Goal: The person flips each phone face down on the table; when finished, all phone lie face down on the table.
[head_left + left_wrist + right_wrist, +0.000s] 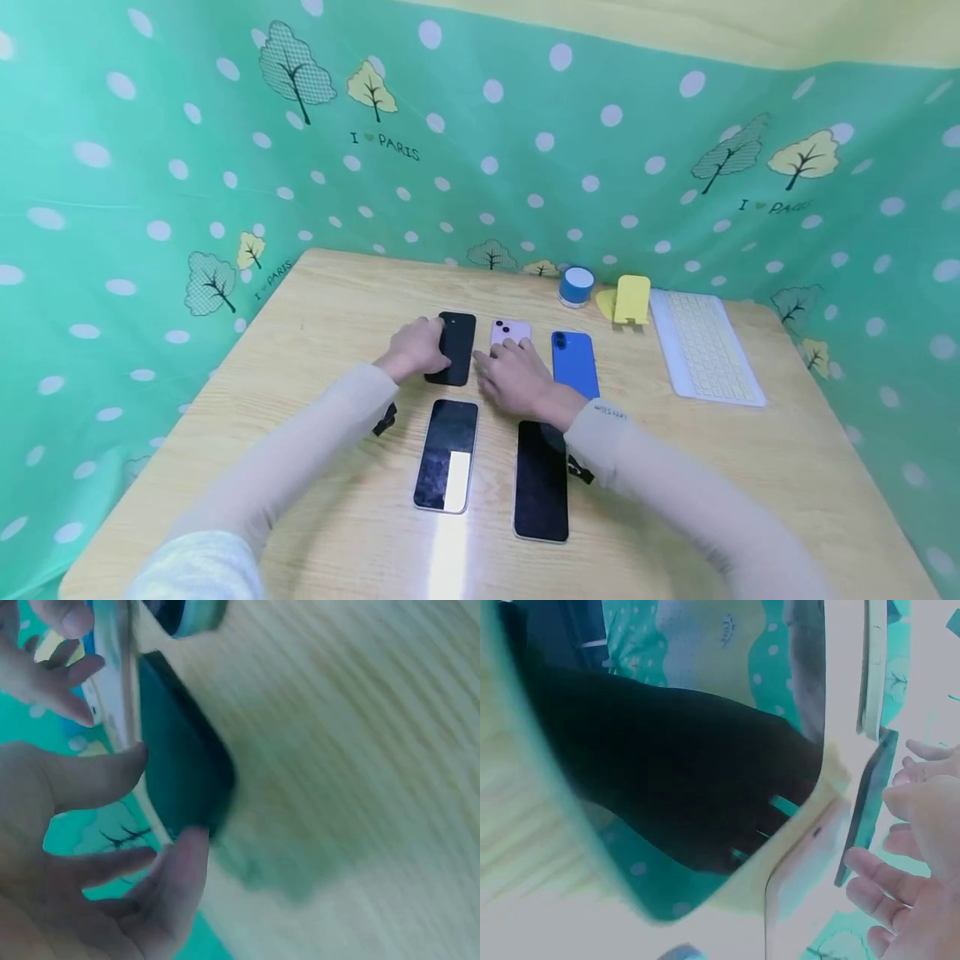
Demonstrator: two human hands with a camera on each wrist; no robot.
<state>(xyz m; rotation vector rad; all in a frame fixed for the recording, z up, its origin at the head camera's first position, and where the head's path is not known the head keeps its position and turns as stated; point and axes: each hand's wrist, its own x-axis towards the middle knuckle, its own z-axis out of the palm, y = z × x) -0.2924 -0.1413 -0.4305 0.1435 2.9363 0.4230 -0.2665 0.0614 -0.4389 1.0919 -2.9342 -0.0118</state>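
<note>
A black phone [461, 348] lies at the far left of a group of phones. My left hand [420, 347] is at its left side, thumb and fingers spread, fingertips overlapping the phone. In the left wrist view the thumb and a fingertip stay apart at the edge of that phone [184, 765]. My right hand [517, 379] hovers over the lower part of a pink phone [513, 328], fingers loosely bent, fingertips near the black phone's right edge. That phone [871, 802] shows between both hands in the right wrist view.
Closer to me lie a dark-screened phone [442, 467] and a larger black-screened phone [542, 492]. A blue phone [574, 367] is right of the pink one. Behind stand a blue round object [576, 287], a yellow phone stand [632, 300] and a white keyboard [708, 350].
</note>
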